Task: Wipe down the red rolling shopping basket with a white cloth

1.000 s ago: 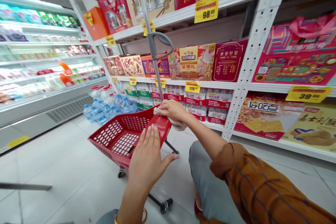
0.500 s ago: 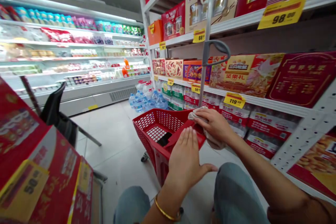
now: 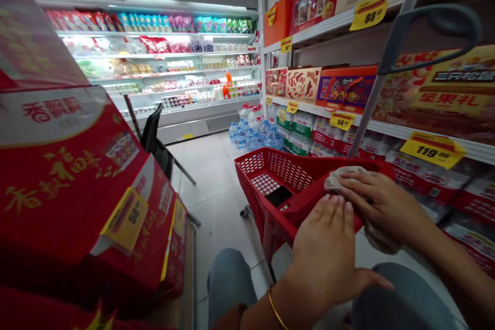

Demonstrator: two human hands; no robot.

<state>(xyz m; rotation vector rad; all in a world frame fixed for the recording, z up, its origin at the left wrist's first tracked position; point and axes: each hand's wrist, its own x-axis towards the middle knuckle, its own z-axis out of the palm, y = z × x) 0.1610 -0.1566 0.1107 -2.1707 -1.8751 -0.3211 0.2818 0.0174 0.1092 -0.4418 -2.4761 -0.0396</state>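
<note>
A red basket cart (image 3: 294,167) is positioned on the pale tiled floor (image 3: 212,191), directly in front of the person, whose two knees in light blue fabric (image 3: 231,273) are seen below it. A whitish cloth (image 3: 340,178) is gripped in a bunch by the right hand (image 3: 382,209) and is pressed onto the broad red end panel (image 3: 309,206) at the near side of the cart. Part of the cloth is hidden under the fingers. The left hand (image 3: 328,252) is laid flat on the same panel, its fingers straight and side by side, its thumb spread to the right. The two hands are placed just beside each other; whether their fingertips are touching cannot be told. A gold bracelet (image 3: 276,310) is worn on the left wrist.

Inside the cart, a flat black object (image 3: 278,196) is seen on the lattice bottom. A slanting grey pole (image 3: 359,134), fitted with a looped grey handle (image 3: 390,49), is seen rising behind the far rim.

To the right, boxed goods (image 3: 303,84) and wrapped bottle packs (image 3: 301,122) are stacked on white shelves (image 3: 325,29) marked with yellow price tags (image 3: 432,149). To the left, large red cartons (image 3: 58,175) are stacked, with a black chair (image 3: 157,139) behind them. Blue water bottles (image 3: 251,136) are grouped on the floor before a lit refrigerated case (image 3: 181,131).
</note>
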